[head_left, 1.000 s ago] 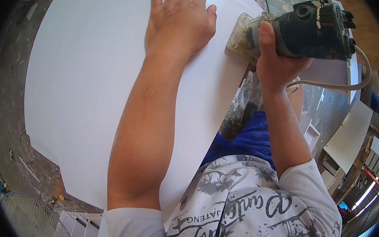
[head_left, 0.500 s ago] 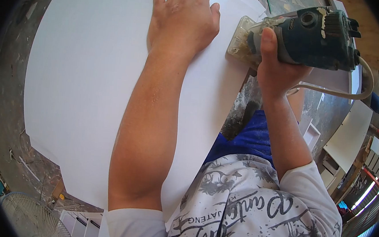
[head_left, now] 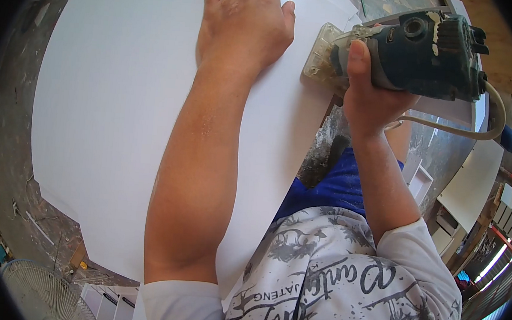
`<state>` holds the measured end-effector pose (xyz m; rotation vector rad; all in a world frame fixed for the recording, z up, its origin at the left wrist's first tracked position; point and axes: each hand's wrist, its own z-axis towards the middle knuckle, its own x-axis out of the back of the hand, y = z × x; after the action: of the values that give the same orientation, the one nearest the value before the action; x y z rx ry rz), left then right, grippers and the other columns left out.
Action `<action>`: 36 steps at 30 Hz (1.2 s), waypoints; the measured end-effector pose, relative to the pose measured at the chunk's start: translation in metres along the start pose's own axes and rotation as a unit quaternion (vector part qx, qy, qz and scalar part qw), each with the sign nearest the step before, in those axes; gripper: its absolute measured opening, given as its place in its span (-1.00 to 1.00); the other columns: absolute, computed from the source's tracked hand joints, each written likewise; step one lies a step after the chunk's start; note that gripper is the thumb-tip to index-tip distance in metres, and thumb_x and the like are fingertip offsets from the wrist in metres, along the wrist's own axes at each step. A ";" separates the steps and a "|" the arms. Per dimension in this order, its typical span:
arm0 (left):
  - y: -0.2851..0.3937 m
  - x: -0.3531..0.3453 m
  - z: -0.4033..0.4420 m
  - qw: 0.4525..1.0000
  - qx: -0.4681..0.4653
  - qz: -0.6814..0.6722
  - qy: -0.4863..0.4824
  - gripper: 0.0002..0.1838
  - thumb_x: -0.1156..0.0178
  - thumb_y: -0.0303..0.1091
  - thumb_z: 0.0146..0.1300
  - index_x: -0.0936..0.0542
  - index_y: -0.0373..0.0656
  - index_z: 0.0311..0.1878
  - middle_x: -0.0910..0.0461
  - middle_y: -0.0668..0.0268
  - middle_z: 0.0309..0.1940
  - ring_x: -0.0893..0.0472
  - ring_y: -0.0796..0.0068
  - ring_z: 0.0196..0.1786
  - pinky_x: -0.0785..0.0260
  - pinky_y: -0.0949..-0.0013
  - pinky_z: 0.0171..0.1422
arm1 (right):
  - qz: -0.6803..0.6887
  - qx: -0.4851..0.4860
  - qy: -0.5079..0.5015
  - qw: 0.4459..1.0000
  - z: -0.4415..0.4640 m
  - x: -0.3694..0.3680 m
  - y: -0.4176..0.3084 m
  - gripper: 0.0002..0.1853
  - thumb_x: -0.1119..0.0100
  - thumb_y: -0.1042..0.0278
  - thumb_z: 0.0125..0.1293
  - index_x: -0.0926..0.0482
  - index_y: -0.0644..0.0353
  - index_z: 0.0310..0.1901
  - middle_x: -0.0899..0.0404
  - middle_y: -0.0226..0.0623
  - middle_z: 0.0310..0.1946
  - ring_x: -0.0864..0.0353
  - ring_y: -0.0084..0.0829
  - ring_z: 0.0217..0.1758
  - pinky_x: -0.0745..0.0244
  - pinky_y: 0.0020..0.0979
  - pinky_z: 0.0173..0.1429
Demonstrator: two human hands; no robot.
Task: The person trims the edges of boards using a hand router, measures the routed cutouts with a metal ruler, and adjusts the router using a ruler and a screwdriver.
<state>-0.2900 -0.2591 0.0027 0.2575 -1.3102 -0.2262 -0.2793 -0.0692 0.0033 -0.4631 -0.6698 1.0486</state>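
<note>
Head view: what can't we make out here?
All in the head view:
Right hand: most of it past the thumb is hidden behind the power tool.
Underside of the tool's clear base: hidden by the tool itself.
Left hand: some fingertips cut off by the top edge.
White board: far end cut off there too.
Cord: its run past the right forearm is hidden behind the arm.

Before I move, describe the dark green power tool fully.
The dark green power tool has a chunky, plastic-looking body with pale smears, a dusty transparent base and a pale cord. It extends rightward in view, gripped near the base by the right hand; the base sits at the edge of the broad white board. Whether it runs is unclear.
</note>
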 end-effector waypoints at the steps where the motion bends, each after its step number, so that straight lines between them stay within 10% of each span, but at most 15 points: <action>1: 0.003 0.007 -0.001 1.000 0.002 -0.005 -0.008 -0.38 0.05 -0.12 0.54 -0.34 -0.27 0.55 -0.25 0.14 0.61 -0.10 0.15 0.70 0.20 -0.04 0.78 | 0.004 0.004 0.003 1.000 0.000 0.000 0.002 -0.39 -0.64 0.31 0.18 -0.50 0.35 0.15 -0.69 -0.27 -0.06 -0.70 -0.48 -0.05 -0.62 -0.46 0.13; 5: 0.002 0.010 0.000 0.998 0.010 -0.016 -0.056 -0.33 0.04 -0.12 0.53 -0.25 -0.26 0.60 -0.14 0.19 0.67 0.03 0.15 0.74 0.34 -0.05 0.80 | 0.020 -0.009 0.022 1.000 0.004 -0.001 0.008 -0.29 -0.69 0.22 0.13 -0.46 0.38 0.18 -0.63 -0.25 -0.03 -0.67 -0.46 -0.03 -0.60 -0.44 0.13; 8: -0.010 -0.017 -0.004 0.956 -0.126 0.120 0.236 -0.47 0.12 -0.06 0.60 -0.62 -0.28 0.26 -0.59 0.04 0.31 -0.49 0.14 0.43 -0.19 0.04 0.59 | -0.039 0.006 0.035 0.999 0.020 0.001 0.013 -0.19 -0.71 0.17 0.10 -0.39 0.40 0.22 -0.56 -0.21 0.04 -0.63 -0.43 0.04 -0.58 -0.41 0.16; 11: -0.006 -0.011 -0.004 0.997 -0.021 0.068 0.037 -0.40 0.09 -0.03 0.58 -0.33 0.06 0.61 -0.23 0.41 0.64 -0.09 0.30 0.71 0.22 -0.01 0.79 | -0.030 0.013 0.040 0.999 0.037 0.011 0.030 -0.11 -0.73 0.14 0.07 -0.33 0.41 0.27 -0.53 -0.20 0.07 -0.61 -0.39 0.08 -0.56 -0.36 0.19; 20: -0.009 -0.011 -0.002 0.997 -0.032 0.071 0.008 -0.39 0.12 -0.02 0.58 -0.33 0.03 0.61 -0.23 0.41 0.65 -0.08 0.29 0.71 0.26 0.03 0.79 | -0.010 -0.036 0.139 0.990 0.079 0.080 0.092 -0.37 -0.61 0.23 0.13 -0.49 0.25 0.16 -0.62 -0.35 -0.11 -0.61 -0.45 -0.12 -0.57 -0.35 0.01; 29: -0.006 -0.001 -0.004 0.996 -0.077 -0.045 0.022 -0.49 0.05 -0.08 0.58 -0.56 -0.08 0.43 -0.52 0.33 0.47 -0.35 0.16 0.59 -0.12 0.11 0.67 | 0.018 -0.098 0.094 0.991 0.041 0.129 0.182 -0.36 -0.59 0.30 0.07 -0.49 0.25 0.16 -0.63 -0.26 -0.12 -0.64 -0.40 -0.11 -0.59 -0.31 0.02; 36: 0.082 0.001 -0.049 0.988 0.045 0.147 0.013 -0.41 -0.09 0.05 0.52 -0.55 -0.14 0.42 -0.53 0.15 0.43 -0.45 0.10 0.52 -0.32 0.10 0.55 | 0.084 -0.175 0.037 0.980 0.025 0.164 0.199 -0.35 -0.59 0.26 0.04 -0.49 0.25 0.15 -0.63 -0.16 -0.10 -0.65 -0.26 -0.10 -0.59 -0.19 0.01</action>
<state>-0.2411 -0.1786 0.0182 0.1396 -1.3171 0.0852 -0.3682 0.1658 -0.0608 -0.8732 -0.7627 1.0683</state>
